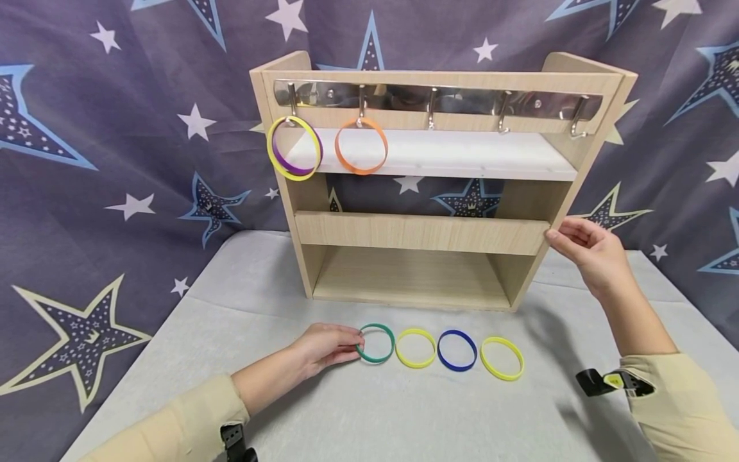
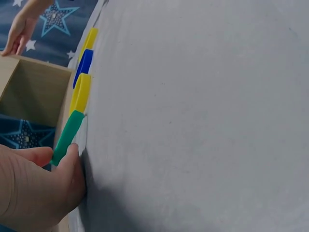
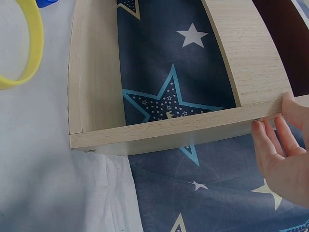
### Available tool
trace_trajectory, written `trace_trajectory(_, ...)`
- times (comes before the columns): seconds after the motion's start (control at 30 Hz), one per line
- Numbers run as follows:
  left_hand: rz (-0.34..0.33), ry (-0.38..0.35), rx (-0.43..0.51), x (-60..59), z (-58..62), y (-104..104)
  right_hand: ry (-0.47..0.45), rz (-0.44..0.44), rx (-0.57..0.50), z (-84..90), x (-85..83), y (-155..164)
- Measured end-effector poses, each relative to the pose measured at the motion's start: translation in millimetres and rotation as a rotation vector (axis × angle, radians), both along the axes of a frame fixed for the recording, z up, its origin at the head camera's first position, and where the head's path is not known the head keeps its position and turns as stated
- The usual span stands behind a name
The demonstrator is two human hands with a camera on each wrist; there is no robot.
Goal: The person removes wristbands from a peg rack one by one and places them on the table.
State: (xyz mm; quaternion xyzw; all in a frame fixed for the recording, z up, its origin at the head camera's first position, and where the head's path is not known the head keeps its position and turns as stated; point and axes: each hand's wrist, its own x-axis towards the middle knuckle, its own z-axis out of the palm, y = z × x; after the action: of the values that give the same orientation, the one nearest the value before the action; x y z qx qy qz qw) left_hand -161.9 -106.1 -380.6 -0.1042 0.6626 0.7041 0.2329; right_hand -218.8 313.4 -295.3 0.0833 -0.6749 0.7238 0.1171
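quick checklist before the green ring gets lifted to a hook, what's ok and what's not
1. Left hand on the green ring: ok, fingers pinch its left edge; the ring lies flat on the table.
2. Right hand steadying the shelf: ok, fingertips touch its right side.
3. Free hook: ok, the third hook and the two to its right are bare.
4. Taken hooks: ok, the yellow and purple rings hang on the first, the orange ring on the second.
5. Neighbour ring clear: cannot tell, the yellow ring lies very close to the green one.
6. Grip firmness: cannot tell.
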Motion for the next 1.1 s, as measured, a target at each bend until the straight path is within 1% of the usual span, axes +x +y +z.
trace_trajectory(0.13, -0.016, -0.003, -0.048, -0.7, 1.5, 1, -0.005, -0.006, 0.0, 0.1, 0.0, 0)
trace_trajectory(0.23, -0.065, 0.014, -0.088, -1.7, 4.3, -1, -0.006, -0.011, 0.005, 0.4, 0.0, 0)
trace_trajectory(0.33, -0.113, 0.038, -0.138, -2.4, 9.7, -3, -0.009, -0.016, 0.017, 1.1, -0.1, 1)
trace_trajectory(0.53, -0.161, 0.082, -0.306, -3.9, 19.8, -4, -0.02, 0.009, -0.009, 2.0, -0.3, 1)
trace_trajectory(0.63, -0.176, 0.08, -0.363, -4.4, 22.5, -4, -0.028, 0.03, -0.023, 2.2, -0.1, 2)
trace_trajectory(0.8, -0.192, 0.075, -0.404, -4.8, 26.0, -6, -0.037, 0.059, -0.038, 2.8, -0.3, 3)
trace_trajectory(0.97, -0.213, 0.117, -0.401, -7.1, 32.3, -9, -0.041, 0.064, -0.046, 3.2, -0.6, 3)
trace_trajectory(1.1, -0.242, 0.149, -0.376, -11.8, 41.3, -11, -0.046, 0.064, -0.047, 3.7, 0.1, 4)
